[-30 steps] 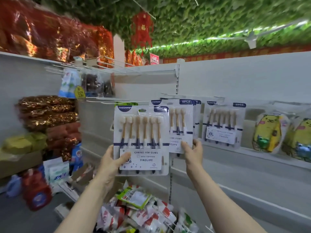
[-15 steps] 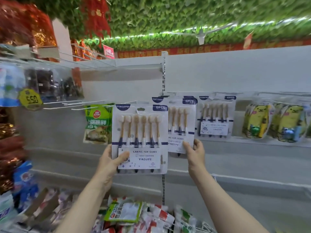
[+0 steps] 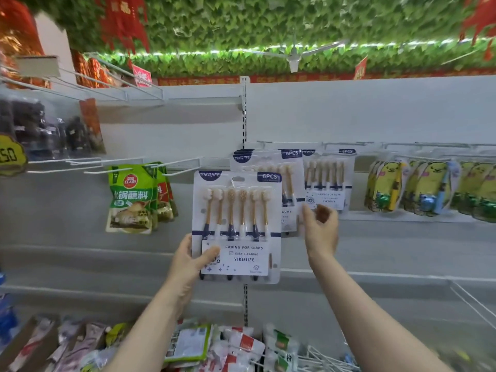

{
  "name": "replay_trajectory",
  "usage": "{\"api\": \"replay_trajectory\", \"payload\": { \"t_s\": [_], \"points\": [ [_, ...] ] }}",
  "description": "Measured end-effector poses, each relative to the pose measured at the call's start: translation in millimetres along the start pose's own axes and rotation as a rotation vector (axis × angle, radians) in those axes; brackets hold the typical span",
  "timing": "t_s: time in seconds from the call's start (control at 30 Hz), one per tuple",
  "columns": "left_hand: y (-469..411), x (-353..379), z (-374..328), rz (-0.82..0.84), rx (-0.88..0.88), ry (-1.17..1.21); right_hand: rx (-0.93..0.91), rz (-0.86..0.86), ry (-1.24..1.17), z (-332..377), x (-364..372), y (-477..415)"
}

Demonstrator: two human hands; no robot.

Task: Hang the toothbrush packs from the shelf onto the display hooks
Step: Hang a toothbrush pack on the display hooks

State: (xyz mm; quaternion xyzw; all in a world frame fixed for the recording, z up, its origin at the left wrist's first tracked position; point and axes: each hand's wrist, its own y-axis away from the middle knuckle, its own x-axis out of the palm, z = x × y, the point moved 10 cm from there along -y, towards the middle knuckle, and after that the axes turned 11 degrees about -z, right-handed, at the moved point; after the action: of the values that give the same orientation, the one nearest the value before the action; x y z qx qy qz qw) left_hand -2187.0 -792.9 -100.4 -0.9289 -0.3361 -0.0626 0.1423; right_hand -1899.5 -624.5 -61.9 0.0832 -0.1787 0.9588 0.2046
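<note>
Gripping pack [image 3: 236, 226] by lower-left corner in left hand [image 3: 188, 260], overlapping hung packs [image 3: 268, 162], with right hand [image 3: 320, 226] blurred at their edge, grasp unclear; best levelling hole [image 3: 237, 179] squarely before threading.

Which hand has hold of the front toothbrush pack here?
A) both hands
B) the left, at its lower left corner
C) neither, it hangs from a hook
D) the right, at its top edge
B: the left hand grips the toothbrush pack at its lower left corner; the right hand is apart from it, by the hung packs.
</note>
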Motion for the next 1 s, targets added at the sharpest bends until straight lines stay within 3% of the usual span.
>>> {"api": "replay_trajectory", "payload": {
  "t_s": [0.13, 0.23, 0.5, 1.0],
  "points": [
    [1.7, 20.7, 1.2, 0.04, -0.004, 0.025, 0.134, 0.275, -0.267, 37.7, 27.7, 24.0],
    [2.4, 36.6, 5.6, 0.07, -0.014, 0.049, 0.136, 0.364, -0.281, 53.7, 34.3, 30.5],
    [-3.8, 75.1, -2.0, 0.129, 0.024, 0.001, 0.066, 0.302, -0.339, 74.5, 29.2, 6.6],
    [-46.8, 71.5, 5.6, -0.06, 0.033, 0.017, 0.003, 0.272, -0.346, 87.4, 57.9, -22.1]
  ]
}}
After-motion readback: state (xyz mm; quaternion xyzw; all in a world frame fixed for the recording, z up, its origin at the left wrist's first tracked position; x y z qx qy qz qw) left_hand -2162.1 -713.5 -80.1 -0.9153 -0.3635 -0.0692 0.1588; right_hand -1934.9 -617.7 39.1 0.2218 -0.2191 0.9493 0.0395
